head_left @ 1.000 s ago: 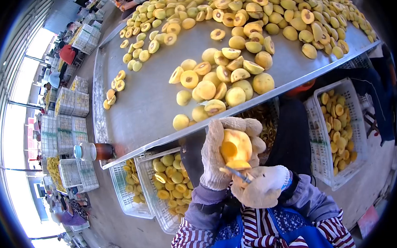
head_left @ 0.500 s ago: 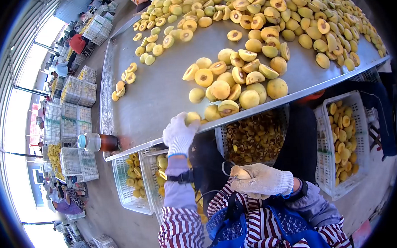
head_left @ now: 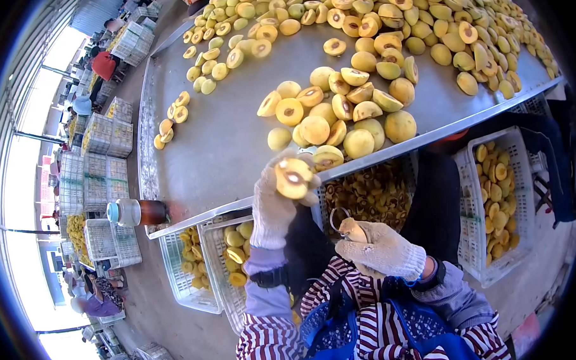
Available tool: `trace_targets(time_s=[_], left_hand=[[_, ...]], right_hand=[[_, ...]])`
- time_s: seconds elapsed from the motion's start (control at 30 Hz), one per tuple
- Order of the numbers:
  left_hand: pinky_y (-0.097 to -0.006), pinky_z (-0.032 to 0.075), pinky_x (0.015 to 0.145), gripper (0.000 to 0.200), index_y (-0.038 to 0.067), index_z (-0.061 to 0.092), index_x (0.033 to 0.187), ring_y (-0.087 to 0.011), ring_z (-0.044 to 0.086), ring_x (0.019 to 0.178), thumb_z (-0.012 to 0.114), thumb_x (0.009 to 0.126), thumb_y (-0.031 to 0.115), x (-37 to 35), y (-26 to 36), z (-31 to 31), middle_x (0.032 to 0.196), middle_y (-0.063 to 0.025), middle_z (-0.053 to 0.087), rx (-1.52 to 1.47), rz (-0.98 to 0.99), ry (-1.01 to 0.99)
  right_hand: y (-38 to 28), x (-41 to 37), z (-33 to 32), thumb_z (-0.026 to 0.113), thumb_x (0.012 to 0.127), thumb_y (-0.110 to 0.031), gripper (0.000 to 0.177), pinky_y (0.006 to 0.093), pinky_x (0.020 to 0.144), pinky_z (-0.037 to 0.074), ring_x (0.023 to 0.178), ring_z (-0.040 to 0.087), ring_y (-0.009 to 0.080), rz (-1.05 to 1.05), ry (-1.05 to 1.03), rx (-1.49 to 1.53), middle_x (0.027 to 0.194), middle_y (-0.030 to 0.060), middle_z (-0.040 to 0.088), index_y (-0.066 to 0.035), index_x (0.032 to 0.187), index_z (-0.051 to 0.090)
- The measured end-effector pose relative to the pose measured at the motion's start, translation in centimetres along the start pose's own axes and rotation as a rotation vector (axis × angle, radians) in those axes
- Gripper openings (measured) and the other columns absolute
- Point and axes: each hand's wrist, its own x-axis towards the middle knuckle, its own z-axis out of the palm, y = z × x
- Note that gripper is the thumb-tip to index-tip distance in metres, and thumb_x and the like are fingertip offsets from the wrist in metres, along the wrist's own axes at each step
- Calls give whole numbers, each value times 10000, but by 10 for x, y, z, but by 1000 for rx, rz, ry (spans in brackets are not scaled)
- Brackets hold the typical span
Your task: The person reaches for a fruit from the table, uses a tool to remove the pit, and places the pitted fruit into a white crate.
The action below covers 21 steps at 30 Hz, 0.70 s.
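Two gloved hands [head_left: 273, 203], one held fruit half [head_left: 293, 178], one tool [head_left: 352, 230], one jar [head_left: 137, 212] and four filled crates [head_left: 471, 237] nearby.

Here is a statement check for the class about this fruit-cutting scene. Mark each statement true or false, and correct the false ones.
1. The left hand and the right hand both wear pale gloves. True.
2. The left hand holds a fruit half with its cut face showing. True.
3. The right hand is empty. False: it holds a tool with a metal loop at its end.
4. Every fruit on the metal table is whole. False: many are cut open, some showing dark centres.
5. The jar at the table's corner holds a reddish-brown liquid. True.
6. The jar's lid is bright red. False: it is light blue.
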Motion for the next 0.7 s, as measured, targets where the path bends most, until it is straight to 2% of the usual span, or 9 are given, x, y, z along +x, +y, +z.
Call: trace_targets(time_s=[0.07,0.1,0.13,0.2,0.23,0.43,0.6,0.7], left_hand=[[-339,581,548,723,35,479,1349,-315,691,852,577,913,603,-19,-4,25,1177,-221,624,-129,-104,-9],[-345,591,594,767,2,471,1353,-312,689,872,551,917,628,-24,-9,29,1187,-238,620,-82,-81,-63],[-364,600,689,833,-43,459,1350,-306,682,925,548,905,656,-30,-11,51,1192,-249,620,-65,-50,79],[-377,588,809,861,-67,466,1340,-305,668,996,534,903,672,-35,-12,48,1204,-251,617,36,-85,-59],[-379,582,834,872,-73,468,1338,-310,664,1014,529,901,679,-37,-13,48,1206,-253,615,38,-105,-82],[-414,545,939,900,-98,482,1328,-332,641,1091,508,900,693,-48,-10,61,1225,-249,606,111,-110,-115],[-450,530,961,859,-90,499,1323,-339,623,1130,465,933,676,-61,-12,80,1239,-222,608,67,-62,-71],[-392,555,895,877,-85,526,1308,-292,648,1061,443,930,702,-56,-4,84,1213,-211,620,128,-64,-75]], right_hand=[[2,3,1,656,947,-292,312,224,447,374,500,482,30,-71,34,-42,631,-43,528,-71,1163,616],[4,5,0,651,940,-316,339,276,549,466,593,601,114,-58,52,-134,708,31,622,-60,1160,621],[8,7,-1,649,935,-329,349,300,595,486,647,630,159,-113,83,-204,756,63,645,-62,1157,624],[15,9,-2,647,925,-355,369,348,687,524,754,687,249,-224,143,-345,853,128,691,-65,1152,629],[12,6,0,644,908,-386,394,407,804,525,919,681,359,-207,161,-357,987,184,692,-81,1157,629],[14,3,-2,650,901,-402,402,422,788,535,928,670,388,-220,202,-525,978,186,695,-97,1162,631],[30,3,-5,639,908,-413,397,422,778,533,906,679,380,-311,167,-448,947,169,702,-93,1143,635],[19,-4,-6,636,915,-403,377,416,769,531,878,681,375,-231,105,-444,927,164,700,-85,1118,644]])
